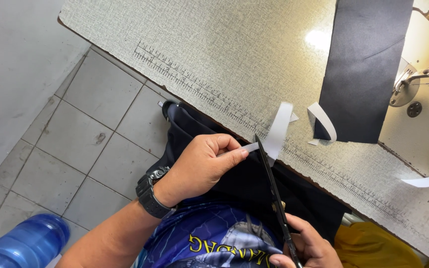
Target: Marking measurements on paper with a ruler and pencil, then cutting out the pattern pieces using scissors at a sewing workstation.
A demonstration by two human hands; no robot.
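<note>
Head view: left hand (202, 166) pinches a white strip (275, 133) between thumb and forefinger at centre. At five o'clock, right hand (308, 248) grips black scissors (274, 191), blades closed against the strip. Black fabric (363, 69) lies at two o'clock on the table (224, 54).

Scissors (274, 191) apparently cutting white strip (276, 131)

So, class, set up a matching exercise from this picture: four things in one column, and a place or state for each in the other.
Things:
1. white strip
2. scissors
3. dark fabric panel
4. blue bottle

Places or states:
A. on the tiled floor
B. lying flat on the table
C. pinched by the left hand
D. held in the right hand

Pairs: 1-C, 2-D, 3-B, 4-A
</note>
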